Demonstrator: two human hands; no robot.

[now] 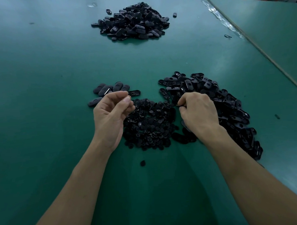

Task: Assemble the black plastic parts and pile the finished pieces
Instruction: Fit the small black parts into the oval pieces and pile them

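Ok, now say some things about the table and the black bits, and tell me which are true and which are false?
1. The table is green. True.
2. The far pile lies nearer the person than the hands. False: it lies beyond both hands.
3. The small round parts lie between the two hands. True.
4. The right hand hovers far from any parts. False: it is down at the heap of oval pieces.
5. The left hand lies flat with straight fingers. False: its fingers are curled.
6. A lone black piece lies nearer the person than the round parts. True.
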